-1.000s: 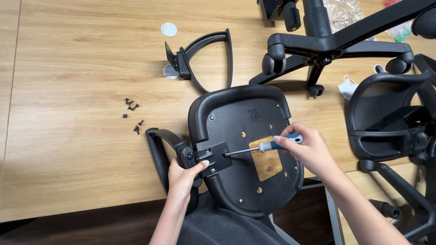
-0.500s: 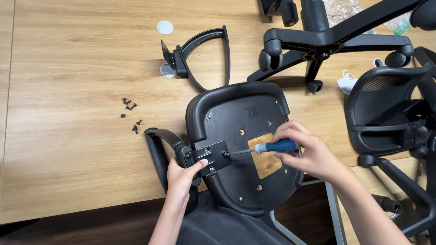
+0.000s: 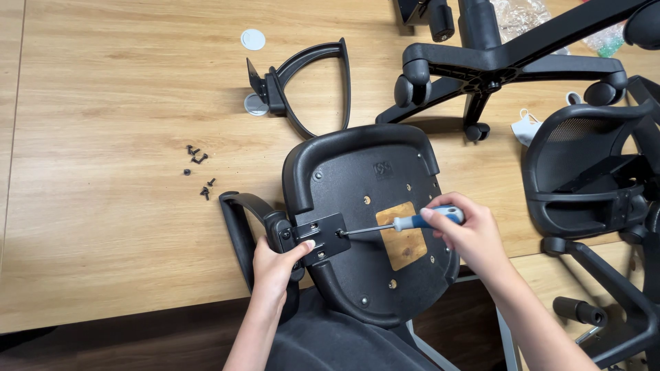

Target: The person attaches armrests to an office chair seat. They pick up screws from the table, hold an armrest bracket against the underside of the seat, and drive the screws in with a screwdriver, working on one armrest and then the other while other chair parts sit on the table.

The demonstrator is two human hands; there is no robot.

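An upturned black chair seat (image 3: 375, 199) lies over the wooden table's front edge, its underside up, with a bare wooden patch (image 3: 402, 240) in the middle. My left hand (image 3: 275, 264) grips a black armrest (image 3: 240, 227) at its bracket plate (image 3: 322, 237), pressing it against the seat's left side. My right hand (image 3: 467, 233) holds a screwdriver (image 3: 402, 222) with a blue and white handle; its tip meets a screw on the bracket plate.
Several loose black screws (image 3: 198, 172) lie on the wooden table (image 3: 103, 137) to the left. A second armrest (image 3: 302, 79) and two small white discs lie further back. A five-star wheeled base (image 3: 495, 62) stands at the back right, a mesh chair back (image 3: 591, 165) at the right.
My right hand has shifted slightly along the screwdriver handle while the tip stays on the bracket. The view has drifted a little. My left hand keeps its hold.
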